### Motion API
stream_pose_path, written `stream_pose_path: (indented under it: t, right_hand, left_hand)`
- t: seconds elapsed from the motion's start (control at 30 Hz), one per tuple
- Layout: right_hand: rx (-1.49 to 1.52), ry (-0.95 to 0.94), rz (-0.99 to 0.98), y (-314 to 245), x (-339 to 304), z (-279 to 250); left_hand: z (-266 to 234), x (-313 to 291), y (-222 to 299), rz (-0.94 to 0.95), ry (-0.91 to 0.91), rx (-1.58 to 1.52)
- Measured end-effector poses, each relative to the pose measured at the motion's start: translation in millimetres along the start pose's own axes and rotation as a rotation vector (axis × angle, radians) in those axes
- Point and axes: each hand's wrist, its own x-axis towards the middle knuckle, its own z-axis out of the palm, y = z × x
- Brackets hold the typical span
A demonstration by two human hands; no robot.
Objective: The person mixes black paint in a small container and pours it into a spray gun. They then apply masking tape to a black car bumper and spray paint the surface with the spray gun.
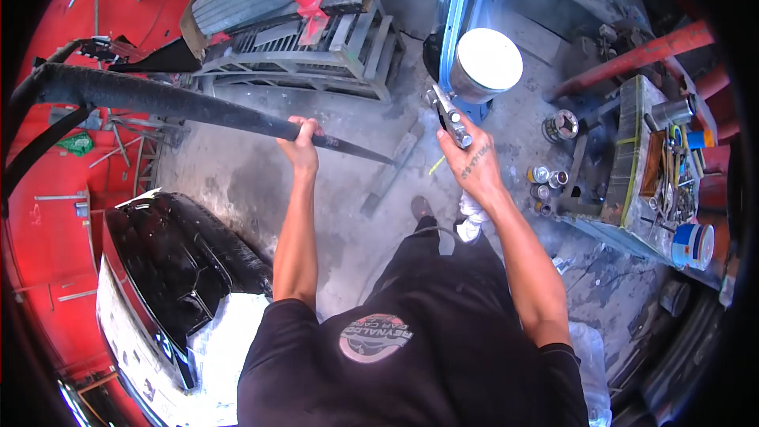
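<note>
My left hand [300, 149] is closed around a long black bar [174, 100], part of a frame that runs from the far left toward the middle. The bar's narrow end points down to the right, over the floor. In my right hand [474, 160] is a metal spray gun [451, 117], its handle wrapped by my fingers. A large cup with a white lid [489, 62] sits on top of the gun. Beneath my right wrist a white cloth [470, 221] hangs, and a thin hose passes in front of my legs.
A black car part [182, 261] with white masking sheets lies at lower left. Beyond stands a grey metal rack [348, 55] holding a tyre and a red stand. A blue car panel [472, 0] stands ahead. To the right, small cans [540, 175] stand beside a tool-covered bench [628, 150].
</note>
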Motion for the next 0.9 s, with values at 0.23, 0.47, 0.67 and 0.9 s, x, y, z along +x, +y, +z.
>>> stream_pose_path:
  t: [0.23,0.47,0.67,0.9]
  right_hand:
    - [0.029,-0.086,0.073,2.9,-2.2,-5.6]
    - [0.051,-0.052,-0.066,28.3,18.1,-1.1]
    - [0.060,-0.119,-0.162,22.9,31.3,11.5]
    - [0.070,-0.111,-0.240,9.6,51.2,21.9]
  left_hand:
    - [-39.6,-31.2,-5.8,-0.002,0.004,-0.068]
    - [-75.2,-42.8,-9.8,-0.030,0.018,-0.056]
    - [-84.4,-62.1,3.3,-0.148,0.070,-0.027]
    - [-81.2,-66.8,8.9,-0.152,0.085,-0.054]
